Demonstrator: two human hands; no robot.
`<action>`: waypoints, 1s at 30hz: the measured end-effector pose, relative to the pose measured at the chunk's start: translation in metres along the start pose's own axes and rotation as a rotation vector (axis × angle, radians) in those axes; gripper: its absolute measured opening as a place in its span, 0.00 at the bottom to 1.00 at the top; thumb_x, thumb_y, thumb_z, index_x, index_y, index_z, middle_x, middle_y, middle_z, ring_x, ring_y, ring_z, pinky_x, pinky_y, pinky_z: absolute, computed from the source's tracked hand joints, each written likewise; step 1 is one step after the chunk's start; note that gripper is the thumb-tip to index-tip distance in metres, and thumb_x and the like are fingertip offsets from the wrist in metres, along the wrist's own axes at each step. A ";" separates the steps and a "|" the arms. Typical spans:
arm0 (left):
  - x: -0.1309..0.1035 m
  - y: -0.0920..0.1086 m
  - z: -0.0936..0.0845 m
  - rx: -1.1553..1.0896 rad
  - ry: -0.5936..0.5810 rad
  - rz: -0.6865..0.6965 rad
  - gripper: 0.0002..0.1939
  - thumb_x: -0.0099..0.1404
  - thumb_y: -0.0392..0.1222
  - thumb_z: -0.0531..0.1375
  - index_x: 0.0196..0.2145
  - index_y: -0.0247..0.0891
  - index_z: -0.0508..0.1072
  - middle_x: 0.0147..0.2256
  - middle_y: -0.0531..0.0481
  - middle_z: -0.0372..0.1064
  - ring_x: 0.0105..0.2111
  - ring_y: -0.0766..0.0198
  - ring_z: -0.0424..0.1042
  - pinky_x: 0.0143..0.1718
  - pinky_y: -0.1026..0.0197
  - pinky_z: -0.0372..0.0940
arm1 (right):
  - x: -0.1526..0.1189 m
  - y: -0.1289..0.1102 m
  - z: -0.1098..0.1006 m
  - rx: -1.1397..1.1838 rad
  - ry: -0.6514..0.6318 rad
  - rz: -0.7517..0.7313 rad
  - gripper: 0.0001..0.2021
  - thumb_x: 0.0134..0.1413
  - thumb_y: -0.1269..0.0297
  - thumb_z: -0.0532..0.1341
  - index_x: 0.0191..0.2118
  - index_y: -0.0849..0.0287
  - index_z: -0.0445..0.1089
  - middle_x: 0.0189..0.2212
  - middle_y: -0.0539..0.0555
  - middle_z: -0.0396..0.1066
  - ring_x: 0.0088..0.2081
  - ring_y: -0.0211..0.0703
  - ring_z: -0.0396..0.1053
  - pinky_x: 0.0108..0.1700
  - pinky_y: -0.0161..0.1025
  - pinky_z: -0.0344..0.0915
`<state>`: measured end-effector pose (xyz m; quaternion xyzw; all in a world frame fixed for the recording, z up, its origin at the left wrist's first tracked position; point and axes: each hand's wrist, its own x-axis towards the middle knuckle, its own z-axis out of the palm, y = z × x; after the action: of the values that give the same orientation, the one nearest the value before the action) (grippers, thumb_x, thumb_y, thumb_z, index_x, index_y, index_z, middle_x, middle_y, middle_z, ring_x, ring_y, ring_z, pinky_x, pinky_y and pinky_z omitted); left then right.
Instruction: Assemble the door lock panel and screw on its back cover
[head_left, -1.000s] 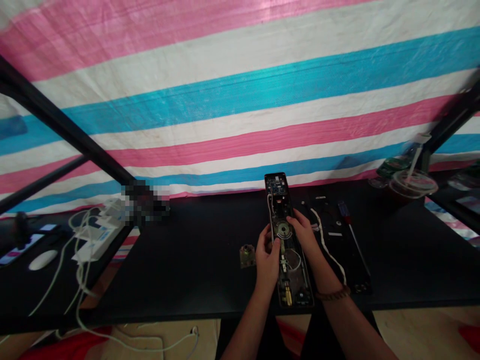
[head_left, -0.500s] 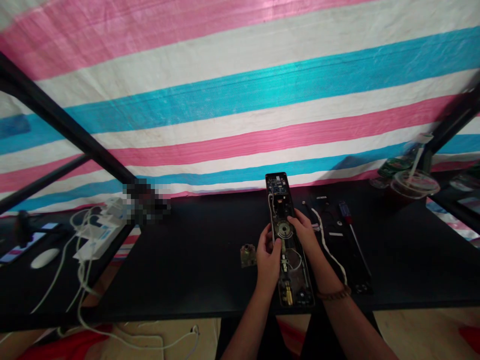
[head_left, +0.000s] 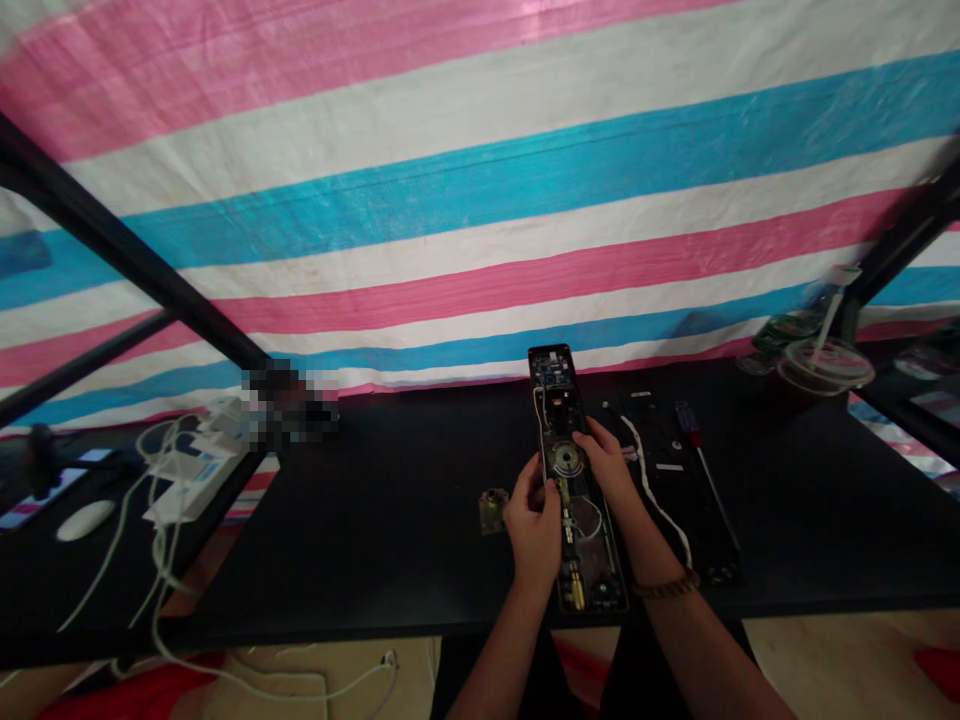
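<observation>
A long, narrow black device casing (head_left: 592,555) lies open on the black table, showing a circuit board at its far end, a round metal part in the middle and brass fittings near me. My left hand (head_left: 536,525) grips its left edge, thumb over the rim by the round part. On the right edge, my right hand (head_left: 609,465) holds the casing, its fingers reaching in beside the round part. A small metal plate (head_left: 493,511) lies left of my left hand. To the right are a white cable (head_left: 652,490), a black cover (head_left: 679,510) and a screwdriver (head_left: 709,470).
A lidded cup with a straw (head_left: 825,368) and a green bottle (head_left: 780,335) stand at the back right. Power strips (head_left: 191,480) with tangled white cables, a white mouse (head_left: 86,520) and a phone (head_left: 56,488) are at the left. Striped sheeting hangs behind.
My left hand has shifted very slightly left along the casing's edge. The whole view has moved a little; the casing and the other objects lie as before.
</observation>
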<state>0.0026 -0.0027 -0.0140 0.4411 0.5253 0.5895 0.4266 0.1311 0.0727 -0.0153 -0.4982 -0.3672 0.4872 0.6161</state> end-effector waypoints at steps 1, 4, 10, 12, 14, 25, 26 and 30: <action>0.000 0.000 0.000 0.017 0.009 0.010 0.21 0.67 0.44 0.61 0.56 0.36 0.75 0.51 0.40 0.78 0.48 0.55 0.79 0.51 0.53 0.73 | 0.000 0.000 0.000 -0.002 0.001 -0.003 0.21 0.41 0.54 0.68 0.42 0.59 0.77 0.40 0.56 0.81 0.41 0.52 0.75 0.45 0.46 0.69; -0.002 0.000 -0.001 0.096 0.036 0.031 0.21 0.67 0.43 0.61 0.55 0.35 0.76 0.51 0.40 0.79 0.49 0.53 0.79 0.53 0.50 0.73 | 0.001 0.000 0.000 0.002 -0.004 -0.004 0.22 0.40 0.54 0.68 0.43 0.58 0.77 0.41 0.56 0.81 0.42 0.53 0.75 0.47 0.46 0.69; -0.003 -0.001 -0.003 0.163 0.064 0.153 0.17 0.67 0.43 0.60 0.50 0.38 0.80 0.49 0.42 0.80 0.50 0.51 0.79 0.57 0.46 0.71 | 0.001 0.001 0.000 -0.019 -0.005 -0.021 0.22 0.42 0.53 0.67 0.44 0.58 0.77 0.41 0.56 0.81 0.42 0.52 0.75 0.47 0.46 0.69; -0.003 -0.001 -0.004 0.161 0.071 0.153 0.16 0.67 0.42 0.60 0.50 0.38 0.81 0.49 0.42 0.80 0.50 0.51 0.79 0.56 0.46 0.71 | 0.001 0.000 0.000 -0.031 -0.004 -0.017 0.22 0.42 0.53 0.67 0.44 0.59 0.77 0.41 0.56 0.81 0.42 0.52 0.75 0.46 0.46 0.69; -0.003 0.000 -0.004 0.151 0.075 0.128 0.17 0.67 0.42 0.60 0.50 0.37 0.81 0.48 0.42 0.81 0.48 0.51 0.80 0.54 0.47 0.72 | 0.000 0.000 0.000 -0.031 -0.001 -0.009 0.22 0.42 0.53 0.67 0.43 0.59 0.78 0.40 0.55 0.81 0.42 0.52 0.75 0.45 0.45 0.69; 0.002 0.010 -0.002 -0.001 0.021 0.012 0.15 0.67 0.46 0.60 0.47 0.37 0.76 0.40 0.44 0.80 0.40 0.57 0.79 0.44 0.56 0.73 | -0.001 -0.003 0.001 0.012 -0.006 0.018 0.22 0.40 0.52 0.68 0.42 0.58 0.77 0.36 0.54 0.80 0.37 0.51 0.74 0.42 0.44 0.70; 0.002 0.009 -0.001 -0.008 0.022 0.007 0.15 0.67 0.47 0.60 0.47 0.37 0.76 0.40 0.44 0.79 0.40 0.57 0.79 0.44 0.56 0.73 | -0.001 -0.003 0.000 0.010 -0.007 0.013 0.21 0.40 0.52 0.68 0.42 0.58 0.77 0.37 0.54 0.80 0.38 0.51 0.74 0.42 0.44 0.70; 0.002 0.008 0.000 -0.024 0.036 -0.003 0.15 0.68 0.49 0.60 0.47 0.37 0.75 0.40 0.44 0.79 0.41 0.57 0.79 0.45 0.56 0.72 | -0.001 -0.002 0.000 -0.005 -0.010 0.001 0.21 0.41 0.53 0.68 0.42 0.58 0.77 0.39 0.55 0.80 0.40 0.51 0.74 0.44 0.45 0.70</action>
<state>0.0013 -0.0015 -0.0062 0.4247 0.5264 0.6029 0.4232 0.1310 0.0720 -0.0132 -0.4976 -0.3714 0.4890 0.6127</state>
